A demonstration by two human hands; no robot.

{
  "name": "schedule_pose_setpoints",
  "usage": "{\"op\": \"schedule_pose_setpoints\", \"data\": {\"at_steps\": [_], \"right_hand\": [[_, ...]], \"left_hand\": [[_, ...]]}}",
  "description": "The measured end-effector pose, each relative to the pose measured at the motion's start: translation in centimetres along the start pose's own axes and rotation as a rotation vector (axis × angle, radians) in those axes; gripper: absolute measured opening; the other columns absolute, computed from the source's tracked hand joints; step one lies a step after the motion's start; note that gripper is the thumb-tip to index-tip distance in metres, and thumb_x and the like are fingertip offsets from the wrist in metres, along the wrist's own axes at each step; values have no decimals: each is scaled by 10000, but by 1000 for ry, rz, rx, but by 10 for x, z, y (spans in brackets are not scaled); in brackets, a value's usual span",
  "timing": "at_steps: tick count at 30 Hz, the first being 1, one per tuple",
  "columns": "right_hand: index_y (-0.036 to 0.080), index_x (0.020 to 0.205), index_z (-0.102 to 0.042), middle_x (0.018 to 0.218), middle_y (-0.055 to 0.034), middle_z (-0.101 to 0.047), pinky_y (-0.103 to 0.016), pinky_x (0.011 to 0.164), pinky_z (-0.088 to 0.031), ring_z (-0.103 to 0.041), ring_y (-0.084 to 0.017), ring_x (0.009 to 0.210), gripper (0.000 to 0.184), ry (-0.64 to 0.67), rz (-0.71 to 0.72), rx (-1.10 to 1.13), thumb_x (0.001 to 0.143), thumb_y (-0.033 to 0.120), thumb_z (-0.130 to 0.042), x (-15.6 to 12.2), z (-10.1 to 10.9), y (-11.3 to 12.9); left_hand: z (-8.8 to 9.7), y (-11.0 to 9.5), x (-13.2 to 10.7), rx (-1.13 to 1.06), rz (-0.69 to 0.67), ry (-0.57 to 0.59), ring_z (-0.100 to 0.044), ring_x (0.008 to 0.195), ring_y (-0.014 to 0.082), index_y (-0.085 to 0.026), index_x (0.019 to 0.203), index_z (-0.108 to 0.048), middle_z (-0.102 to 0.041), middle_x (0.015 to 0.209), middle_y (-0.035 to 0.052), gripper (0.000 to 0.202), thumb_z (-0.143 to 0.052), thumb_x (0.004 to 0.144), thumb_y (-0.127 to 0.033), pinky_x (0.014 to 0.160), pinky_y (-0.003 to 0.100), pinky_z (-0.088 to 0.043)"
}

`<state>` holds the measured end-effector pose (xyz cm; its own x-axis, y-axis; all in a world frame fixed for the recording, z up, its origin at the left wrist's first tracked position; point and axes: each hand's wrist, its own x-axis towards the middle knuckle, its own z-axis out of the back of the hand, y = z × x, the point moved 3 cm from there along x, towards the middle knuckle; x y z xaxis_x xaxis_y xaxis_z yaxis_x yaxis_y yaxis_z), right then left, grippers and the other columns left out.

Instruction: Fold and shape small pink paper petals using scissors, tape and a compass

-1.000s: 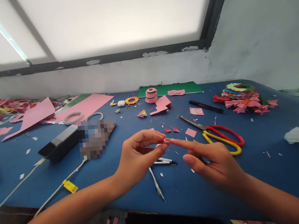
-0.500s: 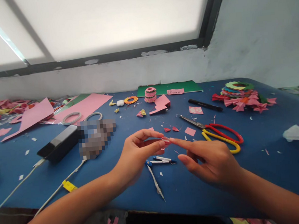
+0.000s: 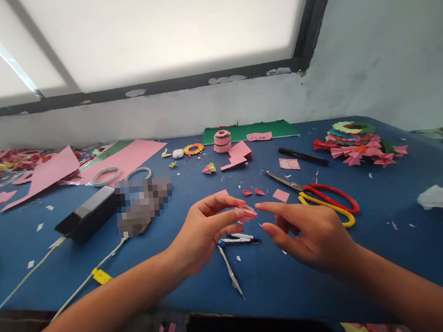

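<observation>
Between thumb and fingers of my left hand (image 3: 207,226) is a small folded pink paper piece (image 3: 248,213), its free end pointing right. My right hand (image 3: 310,228) is just right of it, thumb and index finger apart, the index fingertip close to the paper without visibly touching. Beyond my hands lie two small folded pink pieces (image 3: 253,192) and a pink paper square (image 3: 281,195). Scissors with red and yellow handles (image 3: 325,203) rest behind my right hand. Below my left hand lies a white and blue compass (image 3: 233,276), its legs spread.
At left are a black power bank (image 3: 88,211) with a white cable, tape rolls (image 3: 106,176) and pink paper sheets (image 3: 127,156). A stack of paper flowers (image 3: 359,143) stands back right, near a black pen (image 3: 303,155). Along the wall lies a green board (image 3: 280,128).
My right index finger has moved slightly away from the folded pink paper. The paper's end now shows more openly between my two hands. My left hand keeps its pinch.
</observation>
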<state>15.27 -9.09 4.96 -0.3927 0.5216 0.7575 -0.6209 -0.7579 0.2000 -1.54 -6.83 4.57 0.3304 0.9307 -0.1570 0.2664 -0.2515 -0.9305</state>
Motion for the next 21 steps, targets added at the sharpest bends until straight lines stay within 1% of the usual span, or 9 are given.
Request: {"op": "schedule_pose_setpoints", "data": {"at_steps": [5,8,13,16,18,21], "right_hand": [[148,903,-649,506,49,-580,-157,438,-409,-509,-58,400,219,94,-150,204,869,315,-513,0,-6,-2],[162,844,-644,502,56,-562,-155,435,-394,-498,-56,404,153,121,-168,247,855,268,-534,0,-9,0],[165,792,-629,546,34,-607,-164,447,-405,-529,-64,435,143,74,-70,200,855,230,-518,-1,-9,4],[161,778,-611,609,12,-652,-176,479,-428,-569,-75,480,125,35,22,161,851,190,-514,-3,-9,7],[156,763,-600,612,3,-649,-194,496,-433,-582,-88,504,125,46,80,125,848,170,-511,-4,-9,9],[155,721,-584,565,8,-614,-219,480,-406,-570,-100,492,143,81,139,71,843,158,-511,-5,-10,10]], "left_hand": [[-2,2,-2,50,2,38,-678,801,132,-159,816,-675,-718,821,25,154,-758,687,-171,660,179,-527],[-3,3,-3,106,-52,67,-683,789,138,-157,826,-673,-723,811,28,153,-750,696,-173,684,201,-540],[-3,1,-7,284,-198,84,-686,819,189,-153,843,-669,-722,838,52,124,-711,732,-190,742,294,-562],[-5,-2,-10,490,-327,45,-686,811,195,-160,861,-687,-726,861,63,120,-686,748,-199,719,285,-569],[-7,-4,-11,627,-411,18,-690,763,181,-165,854,-704,-733,843,60,108,-667,757,-193,699,272,-571],[-8,-6,-12,762,-513,19,-691,701,169,-176,851,-719,-742,785,47,112,-641,770,-182,698,275,-570]]}}
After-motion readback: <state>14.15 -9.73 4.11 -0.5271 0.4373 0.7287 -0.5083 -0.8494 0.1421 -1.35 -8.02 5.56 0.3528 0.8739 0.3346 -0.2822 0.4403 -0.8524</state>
